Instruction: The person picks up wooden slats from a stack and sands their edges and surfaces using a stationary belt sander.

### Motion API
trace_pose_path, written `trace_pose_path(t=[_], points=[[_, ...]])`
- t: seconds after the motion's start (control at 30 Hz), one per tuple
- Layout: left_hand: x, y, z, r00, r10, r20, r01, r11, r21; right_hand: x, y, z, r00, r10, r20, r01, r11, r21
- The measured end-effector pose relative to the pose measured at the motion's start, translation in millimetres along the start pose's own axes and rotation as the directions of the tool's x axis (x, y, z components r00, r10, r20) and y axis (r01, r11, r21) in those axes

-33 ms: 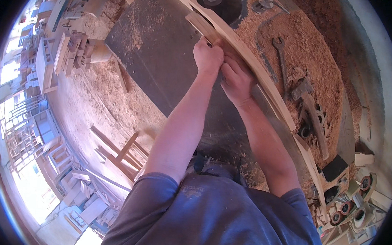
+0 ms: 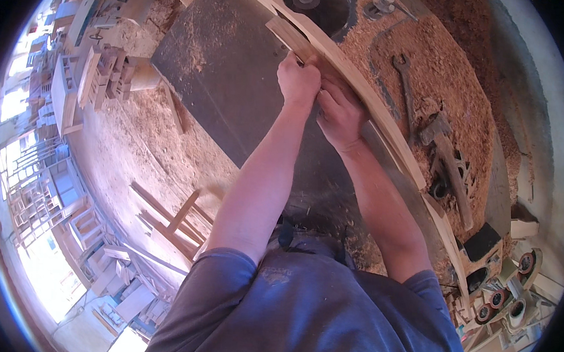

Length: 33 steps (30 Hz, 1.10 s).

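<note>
Fingers of the left hand (image 2: 299,81) are gripping a wood strip (image 2: 290,39), curled closed; the right hand (image 2: 343,119) is resting just beside, fingers bent, its hold hidden. Work is seemingly underway, the strip lying on the dark table (image 2: 237,65) along a long board (image 2: 330,46); what is remaining is not showing.

The left hand (image 2: 299,84) and right hand (image 2: 342,118) hide the lower part of the short wooden piece (image 2: 290,36); most fingertips are out of sight. The upper edge cuts off the dark round plate (image 2: 326,9).
</note>
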State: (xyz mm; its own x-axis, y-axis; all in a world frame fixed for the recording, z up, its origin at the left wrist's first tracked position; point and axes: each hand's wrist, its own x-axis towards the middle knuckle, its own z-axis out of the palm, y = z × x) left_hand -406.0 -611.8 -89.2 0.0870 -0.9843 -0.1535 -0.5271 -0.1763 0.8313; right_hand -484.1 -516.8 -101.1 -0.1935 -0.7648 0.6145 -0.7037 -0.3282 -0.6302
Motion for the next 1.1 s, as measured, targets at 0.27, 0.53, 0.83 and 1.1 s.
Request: trace_pose_path(t=[0.27, 0.53, 0.83, 1.1], points=[[26, 5, -12, 1.0, 0.017, -0.005, -0.017, 1.0, 0.005, 24, 5, 26, 0.992, -0.078, -0.1, 0.071, 0.995, -0.069], [54, 11, -23, 1.0, 0.003, -0.003, -0.003, 1.0, -0.029, 41, 8, 46, 0.996, -0.071, -0.053, 0.066, 0.993, -0.102], [96, 1, -30, 1.0, -0.003, -0.019, 0.003, 1.0, 0.024, 69, 0, 67, 0.997, -0.034, -0.068, 0.026, 0.994, -0.107], [132, 2, -39, 0.999, -0.042, -0.013, 0.043, 0.998, 0.049, 91, 3, 92, 0.999, -0.029, -0.034, 0.024, 0.991, -0.134]])
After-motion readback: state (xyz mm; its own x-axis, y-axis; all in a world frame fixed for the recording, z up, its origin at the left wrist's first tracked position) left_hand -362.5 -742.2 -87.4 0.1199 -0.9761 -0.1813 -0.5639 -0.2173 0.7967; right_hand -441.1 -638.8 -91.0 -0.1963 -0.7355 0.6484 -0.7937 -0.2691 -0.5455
